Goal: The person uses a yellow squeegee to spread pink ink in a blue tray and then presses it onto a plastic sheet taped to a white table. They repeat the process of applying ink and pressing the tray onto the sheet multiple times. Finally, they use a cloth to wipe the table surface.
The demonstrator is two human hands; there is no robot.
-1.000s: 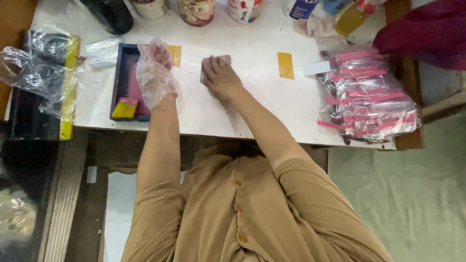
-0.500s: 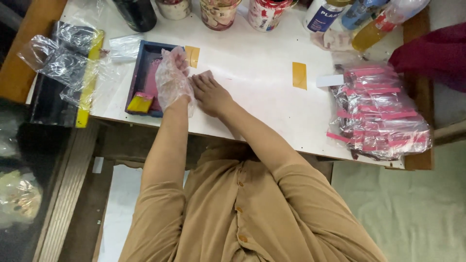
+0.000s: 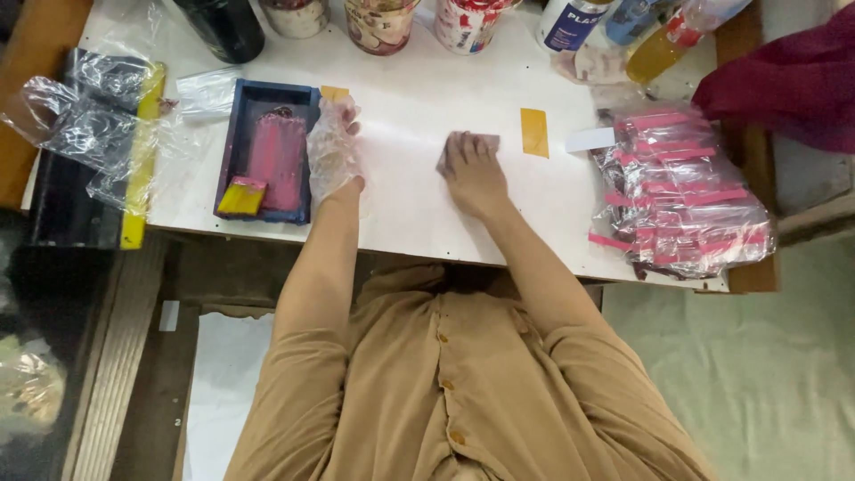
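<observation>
Head cam looking down, white table [image 3: 419, 214] mostly bare in the middle, left hand [image 3: 331, 147] in clear plastic glove, fingers loose, touching the blue tray [image 3: 233, 134] edge, right hand [image 3: 470, 169] flat, pressing a small pinkish slip [image 3: 485, 141], pink packets [image 3: 681, 191] stacked near the right edge.

— What sort of place is shown?
— A small craft workshop: a white worktable [image 3: 427, 214] crowded with paint jars [image 3: 381, 22], a pink-smeared ink tray [image 3: 267, 151] and stacked plastic-wrapped packets [image 3: 681, 200].
</observation>
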